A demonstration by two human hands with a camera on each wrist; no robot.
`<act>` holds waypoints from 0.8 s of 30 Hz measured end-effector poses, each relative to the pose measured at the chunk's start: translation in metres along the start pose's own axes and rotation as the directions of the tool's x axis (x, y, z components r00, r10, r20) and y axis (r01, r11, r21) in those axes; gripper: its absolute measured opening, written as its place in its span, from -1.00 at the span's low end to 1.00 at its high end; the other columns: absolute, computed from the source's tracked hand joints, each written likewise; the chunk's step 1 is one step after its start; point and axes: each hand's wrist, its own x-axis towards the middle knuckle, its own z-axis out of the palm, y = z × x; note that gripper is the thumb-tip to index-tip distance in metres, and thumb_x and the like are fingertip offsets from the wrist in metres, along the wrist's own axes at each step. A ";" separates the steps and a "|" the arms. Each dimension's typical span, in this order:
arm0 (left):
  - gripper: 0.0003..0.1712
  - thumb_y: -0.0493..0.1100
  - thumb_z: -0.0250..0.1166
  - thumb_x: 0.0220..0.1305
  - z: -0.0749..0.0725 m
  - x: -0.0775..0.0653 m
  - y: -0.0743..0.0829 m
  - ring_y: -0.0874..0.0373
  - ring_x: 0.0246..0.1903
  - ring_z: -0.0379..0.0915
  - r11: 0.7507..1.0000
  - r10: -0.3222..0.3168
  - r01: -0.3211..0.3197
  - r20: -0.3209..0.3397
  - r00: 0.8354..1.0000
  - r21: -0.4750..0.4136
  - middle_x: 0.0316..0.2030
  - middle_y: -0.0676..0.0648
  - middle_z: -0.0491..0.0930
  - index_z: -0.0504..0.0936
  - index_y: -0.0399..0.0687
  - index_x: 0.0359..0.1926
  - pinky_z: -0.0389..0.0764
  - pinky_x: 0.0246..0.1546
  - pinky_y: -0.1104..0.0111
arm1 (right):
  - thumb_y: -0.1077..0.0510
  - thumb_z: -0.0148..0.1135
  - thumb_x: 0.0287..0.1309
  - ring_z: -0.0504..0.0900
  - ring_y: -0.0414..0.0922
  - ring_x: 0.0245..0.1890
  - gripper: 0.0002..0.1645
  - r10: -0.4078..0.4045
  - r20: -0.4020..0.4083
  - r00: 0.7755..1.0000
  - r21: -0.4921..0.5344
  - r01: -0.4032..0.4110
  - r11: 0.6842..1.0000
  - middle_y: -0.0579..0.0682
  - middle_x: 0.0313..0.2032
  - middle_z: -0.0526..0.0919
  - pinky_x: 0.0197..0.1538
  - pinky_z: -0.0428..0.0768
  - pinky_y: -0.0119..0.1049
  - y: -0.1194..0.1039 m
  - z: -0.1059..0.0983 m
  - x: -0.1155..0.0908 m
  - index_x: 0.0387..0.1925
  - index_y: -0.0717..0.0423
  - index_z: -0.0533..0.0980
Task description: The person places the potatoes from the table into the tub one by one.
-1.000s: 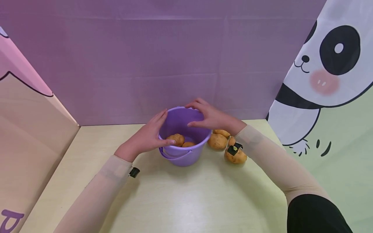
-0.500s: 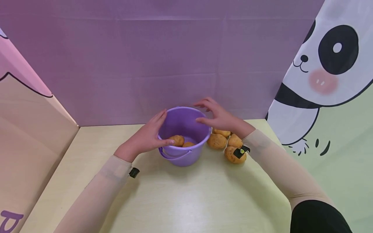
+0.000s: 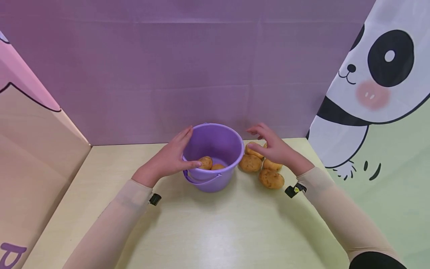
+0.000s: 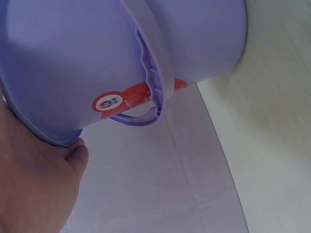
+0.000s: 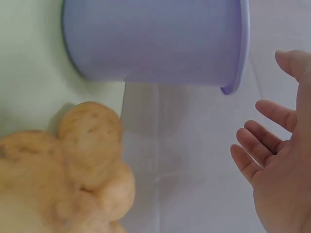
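A purple bucket (image 3: 215, 179) stands upright on the table, its handle hanging down the front. Two potatoes (image 3: 205, 163) show at its bottom. My left hand (image 3: 169, 155) holds the bucket at the left of its rim, thumb lying over the front edge; in the left wrist view the hand (image 4: 36, 179) is right at the rim. My right hand (image 3: 277, 147) is above the loose potatoes (image 3: 250, 163) to the bucket's right, thumb and fingers spread with nothing between them. Seen from the right wrist, that hand (image 5: 286, 165) is apart from the bucket (image 5: 155, 41).
Several potatoes (image 3: 271, 179) lie in a cluster close against the bucket's right side, partly covered by the right hand. A purple cloth wall (image 3: 168, 74) rises behind the table (image 3: 201, 231). A panda-printed panel (image 3: 376, 142) borders the right.
My right hand has moved right and slightly down, from over the bucket's rim to above the loose potatoes. The left hand and the bucket have stayed in place.
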 end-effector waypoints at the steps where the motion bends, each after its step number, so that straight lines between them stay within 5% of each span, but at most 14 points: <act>1: 0.44 0.35 0.54 0.30 0.000 0.000 0.001 -0.14 0.76 -0.28 1.000 0.001 -0.001 0.002 1.000 0.002 0.79 -0.23 -0.18 -0.10 -0.30 0.78 0.05 0.69 -0.15 | 0.19 0.41 0.48 0.51 0.15 0.33 -0.44 0.010 -0.003 1.000 -0.002 -0.010 1.000 0.12 0.33 0.52 0.34 0.54 0.23 0.002 0.000 -0.004 0.42 0.19 0.54; 10: 0.47 0.38 0.52 0.30 -0.002 -0.001 0.004 -0.13 0.77 -0.31 1.000 0.005 -0.006 0.011 1.000 0.017 0.80 -0.16 -0.24 -0.13 -0.29 0.78 0.03 0.70 -0.13 | 0.09 0.40 0.52 0.50 0.19 0.33 -0.50 0.098 -0.003 0.995 -0.032 -0.098 0.995 0.12 0.34 0.50 0.34 0.54 0.30 0.013 0.002 -0.040 0.37 0.11 0.57; 24: 0.44 0.43 0.48 0.31 0.000 -0.002 0.006 -0.14 0.76 -0.27 1.000 0.006 -0.006 -0.003 1.000 0.020 0.79 -0.20 -0.19 -0.10 -0.29 0.78 0.06 0.69 -0.13 | 0.15 0.44 0.46 0.53 0.18 0.29 -0.53 0.111 -0.039 0.993 -0.106 -0.115 0.988 0.11 0.26 0.53 0.33 0.54 0.26 0.034 0.016 -0.090 0.30 0.17 0.59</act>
